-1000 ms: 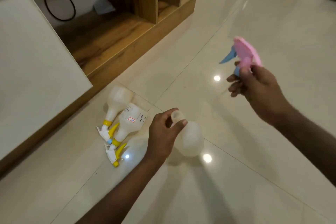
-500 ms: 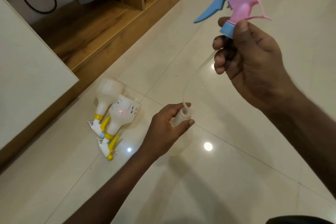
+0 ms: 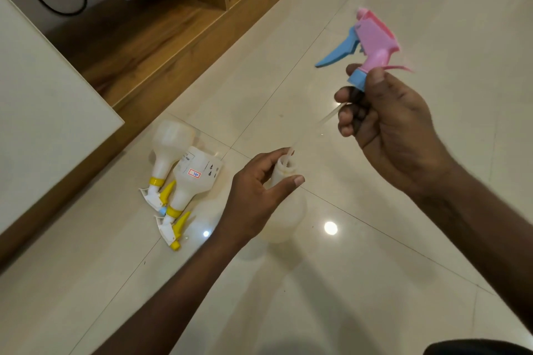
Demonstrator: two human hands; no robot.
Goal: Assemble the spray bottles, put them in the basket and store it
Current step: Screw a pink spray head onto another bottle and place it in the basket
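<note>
Left of the left hand two finished bottles with yellow triggers lie side by side on the floor, near a wooden shelf. That hand curls round the neck of an open bottle standing upright. Up and to the right, the right hand grips the pink sprayer by its blue collar, its clear tube slanting down into the bottle's mouth.

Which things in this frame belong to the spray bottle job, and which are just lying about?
Job: pink spray head, its dip tube, open bottle, two yellow-trigger bottles.
Lying about: black cable, wooden shelf unit, white panel.
</note>
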